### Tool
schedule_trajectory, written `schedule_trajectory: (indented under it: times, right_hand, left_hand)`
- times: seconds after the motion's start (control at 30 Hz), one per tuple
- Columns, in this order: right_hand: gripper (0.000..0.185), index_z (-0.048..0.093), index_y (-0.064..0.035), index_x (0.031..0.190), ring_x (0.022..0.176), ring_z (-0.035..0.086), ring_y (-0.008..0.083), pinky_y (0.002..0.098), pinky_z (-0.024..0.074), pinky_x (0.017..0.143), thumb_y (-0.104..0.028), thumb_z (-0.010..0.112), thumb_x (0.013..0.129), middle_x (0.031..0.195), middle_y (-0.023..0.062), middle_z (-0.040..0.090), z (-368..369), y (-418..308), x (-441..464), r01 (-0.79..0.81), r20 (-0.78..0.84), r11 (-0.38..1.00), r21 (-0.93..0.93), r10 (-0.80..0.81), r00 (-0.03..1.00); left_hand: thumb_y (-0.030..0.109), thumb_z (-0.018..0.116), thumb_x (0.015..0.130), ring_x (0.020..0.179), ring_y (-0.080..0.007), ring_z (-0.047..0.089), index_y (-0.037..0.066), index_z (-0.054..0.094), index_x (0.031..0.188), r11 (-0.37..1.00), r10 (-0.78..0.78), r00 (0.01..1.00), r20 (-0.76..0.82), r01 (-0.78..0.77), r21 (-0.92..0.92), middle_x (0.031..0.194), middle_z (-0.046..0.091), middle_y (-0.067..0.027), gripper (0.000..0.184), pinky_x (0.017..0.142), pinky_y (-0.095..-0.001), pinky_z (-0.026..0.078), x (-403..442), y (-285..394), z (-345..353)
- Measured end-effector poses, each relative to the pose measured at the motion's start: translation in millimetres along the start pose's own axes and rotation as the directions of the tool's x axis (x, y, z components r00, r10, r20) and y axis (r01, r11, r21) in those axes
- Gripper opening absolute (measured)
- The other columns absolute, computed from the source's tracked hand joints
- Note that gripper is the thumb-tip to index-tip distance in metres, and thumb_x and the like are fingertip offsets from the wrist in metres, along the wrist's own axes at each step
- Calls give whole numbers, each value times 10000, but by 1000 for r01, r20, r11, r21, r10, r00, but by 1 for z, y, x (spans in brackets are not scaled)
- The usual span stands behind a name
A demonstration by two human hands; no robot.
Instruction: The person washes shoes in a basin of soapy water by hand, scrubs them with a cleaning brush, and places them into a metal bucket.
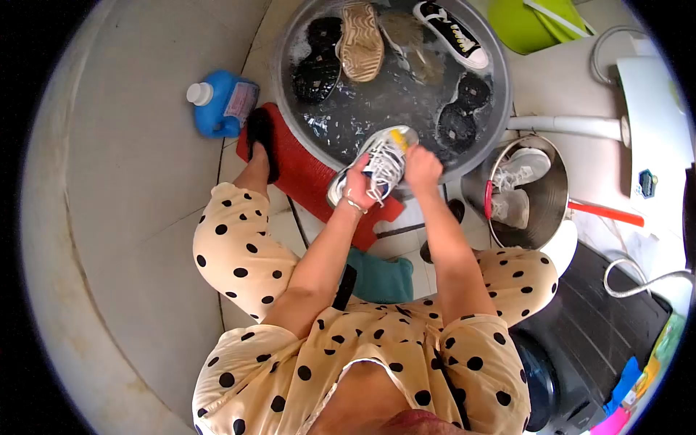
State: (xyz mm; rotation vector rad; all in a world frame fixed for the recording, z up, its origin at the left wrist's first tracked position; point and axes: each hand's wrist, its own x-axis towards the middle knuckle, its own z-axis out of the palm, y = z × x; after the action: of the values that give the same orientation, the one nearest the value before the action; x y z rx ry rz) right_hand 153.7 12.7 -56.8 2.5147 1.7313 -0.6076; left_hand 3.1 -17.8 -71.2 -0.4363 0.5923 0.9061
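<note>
A white laced sneaker (384, 163) with dark and yellow parts is held over the near rim of a large metal basin (286, 109). My left hand (359, 183) is wrapped round its side near the laces. At the sneaker's right end my right hand (423, 168) is closed; what it grips, if anything, is hidden. Dark water fills the basin. In it lie a shoe with its tan sole up (361, 43), a black and white sneaker (453, 35) and several dark shoes or soles (464, 112).
A metal bucket (558, 174) holding white shoes (525, 167) stands right of the basin. A blue bottle (225, 104) is on the left, beside a red mat (293, 159). A green bucket (525, 29) stands at the back right, a white pipe (565, 126) below it.
</note>
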Motion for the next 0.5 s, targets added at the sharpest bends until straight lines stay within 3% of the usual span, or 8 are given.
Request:
schedule_trajectory:
  times: [0.03,0.07,0.2,0.3,0.33,0.43,0.5]
  right_hand:
    - [447,692,-10,726,765,680,394,486,552,704,-298,435,951,760,214,677,5,5,22,-73,28,997,-19,73,997]
    - [411,705,-52,857,827,697,343,446,568,710,-296,394,970,885,181,703,10,6,40,-78,135,989,-123,95,986]
    - [312,700,-53,854,826,691,351,429,564,723,-250,471,930,875,170,702,22,24,72,-144,73,990,5,143,987]
    - [303,692,-43,818,797,685,369,447,559,695,-234,480,919,840,186,693,0,2,35,-45,-8,999,13,45,999]
    - [423,688,-4,826,817,666,410,493,537,738,-284,399,956,813,240,670,-5,-4,20,-94,27,992,86,92,995]
    - [445,676,-30,816,811,653,432,516,520,749,-325,374,961,827,240,667,-5,-18,-21,-33,189,991,130,8,982]
    - [437,670,-40,811,803,653,433,516,521,746,-327,375,958,817,250,659,-22,-31,-34,112,193,988,106,-131,972]
  left_hand:
    - [338,406,979,1038,-335,625,-24,492,1279,1000,-8,1000,22,8,-5,1189,614,-192,478,935,-435,499,0,-2,-1]
    - [298,442,962,1012,-330,635,-23,517,1245,999,-13,1000,2,13,-35,1156,629,-189,434,914,-429,512,3,-1,-4]
    - [291,495,929,935,-294,657,-12,567,1165,997,1,1000,-17,0,83,1066,663,-159,391,851,-409,539,7,-10,-20]
    - [279,514,897,856,-262,665,18,603,1080,968,-7,990,-140,42,246,992,679,-123,331,753,-366,558,11,-19,-27]
    - [289,521,871,842,-260,666,24,611,1046,949,-7,985,-170,60,308,967,682,-114,330,763,-368,552,12,-23,-31]
    - [285,498,843,856,-264,663,10,599,1069,982,-32,996,-86,48,184,983,677,-127,370,792,-381,545,13,-19,-27]
    - [260,464,818,929,-277,654,-34,554,1147,994,-36,999,-40,40,100,1046,657,-159,450,822,-400,539,5,-8,-18]
